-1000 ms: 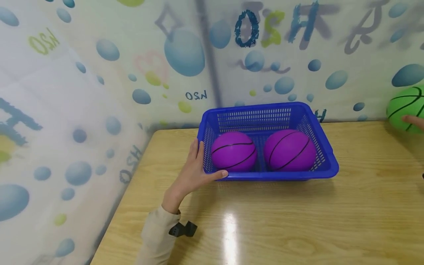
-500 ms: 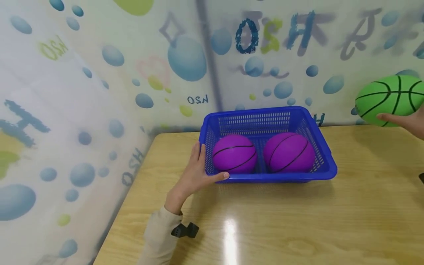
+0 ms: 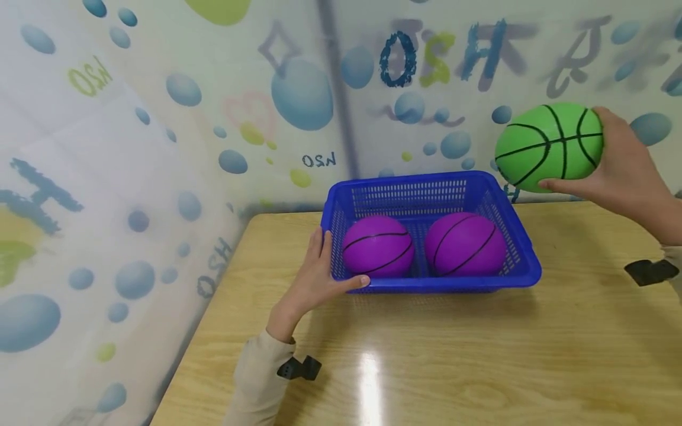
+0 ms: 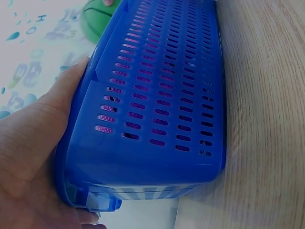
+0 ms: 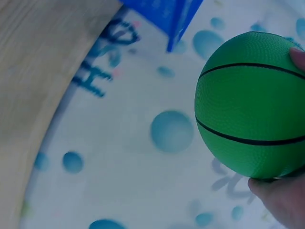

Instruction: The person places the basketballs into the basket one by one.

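Two purple balls with black lines, the left ball [image 3: 378, 247] and the right ball [image 3: 466, 244], lie side by side in a blue plastic basket [image 3: 453, 284] on the table. My left hand [image 3: 313, 283] grips the basket's front left corner, thumb over the front rim and fingers along the left side. In the left wrist view the thumb lies along the basket's rim. My right hand [image 3: 623, 165] holds a green ball [image 3: 549, 148] up in the air, beyond the basket's back right corner. Thumb and fingers span the ball in the right wrist view.
The basket stands near the back of the wooden table [image 3: 453, 367], close to a patterned curtain-like wall [image 3: 373, 136]. Another wall [image 3: 106, 195] borders the table's left edge. Each sleeve carries a black wrist device.
My right hand has come in from the right edge, lifting the green ball off the table and carrying it left towards the basket. My left hand has stayed at the basket's corner.
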A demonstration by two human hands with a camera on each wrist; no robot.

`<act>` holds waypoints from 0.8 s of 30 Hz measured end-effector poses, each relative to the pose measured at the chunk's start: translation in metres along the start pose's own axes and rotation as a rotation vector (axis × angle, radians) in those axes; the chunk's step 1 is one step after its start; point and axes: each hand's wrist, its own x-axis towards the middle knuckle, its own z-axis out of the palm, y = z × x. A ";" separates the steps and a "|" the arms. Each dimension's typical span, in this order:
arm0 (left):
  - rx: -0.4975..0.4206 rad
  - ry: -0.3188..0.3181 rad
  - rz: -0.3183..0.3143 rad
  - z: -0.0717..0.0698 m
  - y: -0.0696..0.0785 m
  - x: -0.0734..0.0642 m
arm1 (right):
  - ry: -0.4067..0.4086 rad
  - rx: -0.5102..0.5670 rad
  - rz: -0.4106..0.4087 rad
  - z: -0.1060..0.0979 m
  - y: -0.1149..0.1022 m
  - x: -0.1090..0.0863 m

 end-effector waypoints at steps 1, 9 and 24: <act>0.000 0.000 -0.001 0.000 0.000 0.000 | -0.009 0.007 -0.033 0.003 -0.007 0.002; 0.015 0.002 0.002 0.002 -0.002 0.002 | -0.109 0.046 -0.169 0.029 -0.043 0.019; 0.022 -0.002 0.009 0.001 -0.003 0.004 | -0.324 0.044 -0.287 0.082 -0.083 0.053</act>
